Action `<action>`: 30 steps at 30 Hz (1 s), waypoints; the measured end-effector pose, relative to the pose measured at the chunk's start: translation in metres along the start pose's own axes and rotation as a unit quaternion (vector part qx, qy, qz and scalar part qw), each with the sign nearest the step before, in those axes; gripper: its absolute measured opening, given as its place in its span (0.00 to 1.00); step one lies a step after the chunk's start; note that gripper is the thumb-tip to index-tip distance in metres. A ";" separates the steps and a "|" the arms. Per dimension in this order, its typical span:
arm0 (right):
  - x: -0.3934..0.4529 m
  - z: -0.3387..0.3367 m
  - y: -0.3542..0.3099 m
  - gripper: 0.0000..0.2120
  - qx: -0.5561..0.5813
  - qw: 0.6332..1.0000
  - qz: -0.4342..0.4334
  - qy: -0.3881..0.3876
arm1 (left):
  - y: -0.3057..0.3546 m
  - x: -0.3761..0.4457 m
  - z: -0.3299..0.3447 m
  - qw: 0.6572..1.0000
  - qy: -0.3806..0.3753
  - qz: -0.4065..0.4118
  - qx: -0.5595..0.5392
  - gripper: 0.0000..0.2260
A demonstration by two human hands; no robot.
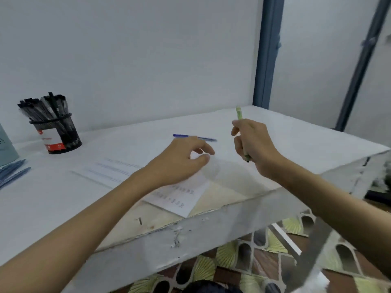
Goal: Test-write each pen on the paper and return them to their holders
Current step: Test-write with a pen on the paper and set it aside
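Note:
My right hand (pixel 255 146) grips a green pen (pixel 239 113) upright above the table, its top poking out over my fingers and its tip showing below my palm. My left hand (pixel 182 160) hovers over the white paper (pixel 182 199) with fingers loosely curled and nothing in it. Rows of test scribbles cover the paper. A blue pen (pixel 193 137) lies on the table just beyond my left hand. At the far left stands a black mesh holder (pixel 61 132) full of black pens.
Several blue pens (pixel 12 174) lie at the left edge beside a pale blue box (pixel 6 144). The white table (pixel 296 140) meets a wall at the back; its front edge is chipped. Patterned floor tiles (pixel 243 261) show below.

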State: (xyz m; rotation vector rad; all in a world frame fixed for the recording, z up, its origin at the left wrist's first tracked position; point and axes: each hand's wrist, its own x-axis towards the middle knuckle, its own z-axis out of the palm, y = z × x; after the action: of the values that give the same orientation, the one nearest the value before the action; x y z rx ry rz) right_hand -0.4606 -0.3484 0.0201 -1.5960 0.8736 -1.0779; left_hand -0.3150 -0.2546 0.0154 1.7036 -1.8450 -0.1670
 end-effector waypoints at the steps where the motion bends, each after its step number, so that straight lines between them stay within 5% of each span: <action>1: -0.008 -0.025 0.000 0.14 0.017 1.000 -0.001 0.025 | 0.022 0.004 0.013 0.999 -0.003 0.027 -0.019 0.08; 7: -0.077 -0.167 0.040 0.14 -0.024 0.992 -0.004 0.122 | 0.131 0.016 0.125 0.981 -0.121 0.145 -0.040 0.09; 12: -0.146 -0.245 0.128 0.12 -0.061 0.979 0.093 0.168 | 0.155 0.015 0.240 0.953 -0.269 0.138 -0.011 0.11; 15: -0.182 -0.271 0.207 0.12 -0.195 0.953 0.157 0.169 | 0.145 0.009 0.309 0.931 -0.349 0.104 0.008 0.11; 18: -0.215 -0.282 0.293 0.17 -0.300 0.902 0.291 0.104 | 0.129 -0.004 0.374 0.908 -0.411 0.069 0.029 0.11; 23: -0.261 -0.278 0.408 0.18 -0.285 0.841 0.459 -0.007 | 0.087 -0.035 0.451 0.875 -0.479 0.014 0.076 0.10; 30: -0.276 -0.247 0.479 0.14 -0.300 0.822 0.483 0.032 | 0.054 -0.067 0.499 0.841 -0.535 -0.053 0.055 0.12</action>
State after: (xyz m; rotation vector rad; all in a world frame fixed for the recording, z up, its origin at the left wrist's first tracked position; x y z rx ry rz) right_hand -0.8057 -0.3021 -0.4758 -1.2599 1.9192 -0.1030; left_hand -0.6173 -0.3367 -0.3822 1.9611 -2.5158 -1.3121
